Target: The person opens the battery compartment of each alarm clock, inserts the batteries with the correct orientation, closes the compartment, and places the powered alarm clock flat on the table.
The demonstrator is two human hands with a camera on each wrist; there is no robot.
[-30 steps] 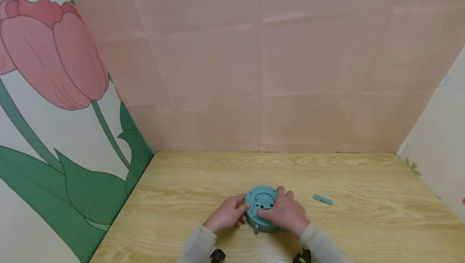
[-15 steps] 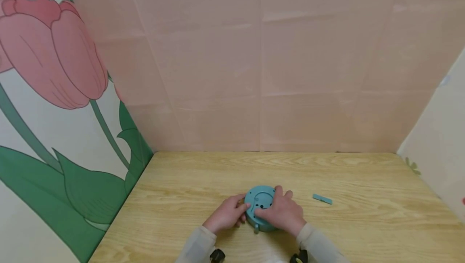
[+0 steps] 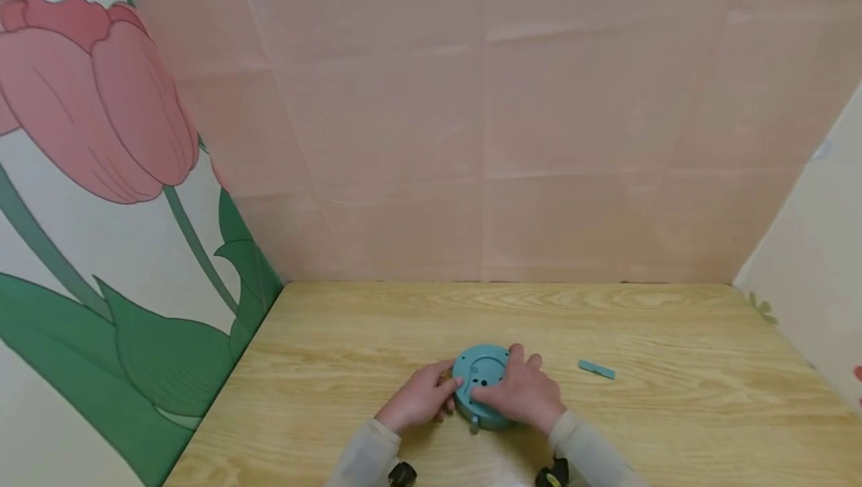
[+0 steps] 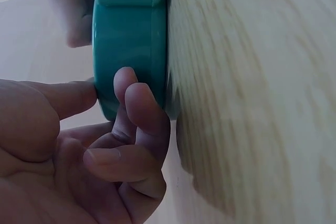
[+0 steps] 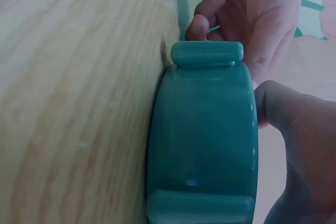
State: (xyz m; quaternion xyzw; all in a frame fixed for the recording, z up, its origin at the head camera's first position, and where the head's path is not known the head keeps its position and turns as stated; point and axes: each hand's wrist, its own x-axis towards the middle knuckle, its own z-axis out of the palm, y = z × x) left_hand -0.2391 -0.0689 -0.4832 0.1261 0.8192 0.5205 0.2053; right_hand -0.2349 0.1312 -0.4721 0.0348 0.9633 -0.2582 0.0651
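The round teal device [image 3: 486, 367] lies flat on the worktop [image 3: 377, 330] between the two hands, its recessed face with small dark holes upward, likely so that the face is easy to reach while the worktop bears the weight. The left hand [image 3: 419, 396] holds the left rim, thumb on the upper edge and fingers curled against the side wall, probably to stop it turning. The right hand [image 3: 528, 393] leans over the right half, thumb stretched across the face and other fingers toward the far rim; whether those close on anything cannot be told. Both forearms angle inward from the near edge. A slim teal strip [image 3: 596, 369] lies apart to the right, perhaps leaving the hands room.
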